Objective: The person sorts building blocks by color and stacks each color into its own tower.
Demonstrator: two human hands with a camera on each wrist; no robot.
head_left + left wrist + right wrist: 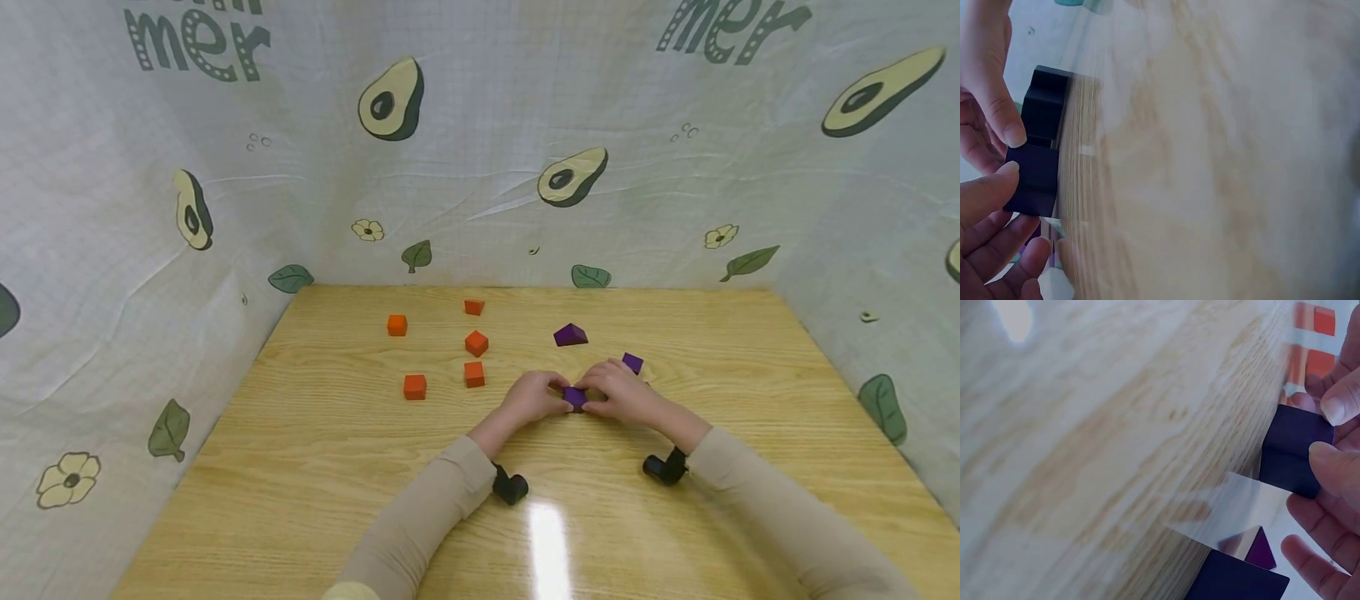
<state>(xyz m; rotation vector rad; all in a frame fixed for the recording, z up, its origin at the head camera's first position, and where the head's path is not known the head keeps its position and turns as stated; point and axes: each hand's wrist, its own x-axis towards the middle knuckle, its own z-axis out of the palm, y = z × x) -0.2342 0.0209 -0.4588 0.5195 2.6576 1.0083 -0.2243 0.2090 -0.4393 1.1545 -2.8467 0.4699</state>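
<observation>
While forearms [431, 508] converge, fingers [1338, 467] pinch a purple block [575, 398].

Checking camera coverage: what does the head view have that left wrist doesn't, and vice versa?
Only head: five orange blocks, both sleeves, the black wrist cameras.

Only left wrist: the near side of the purple block behind the right hand; in the head view that hand mostly covers it.

Both: right hand, left hand, the held purple block between them, the table.
</observation>
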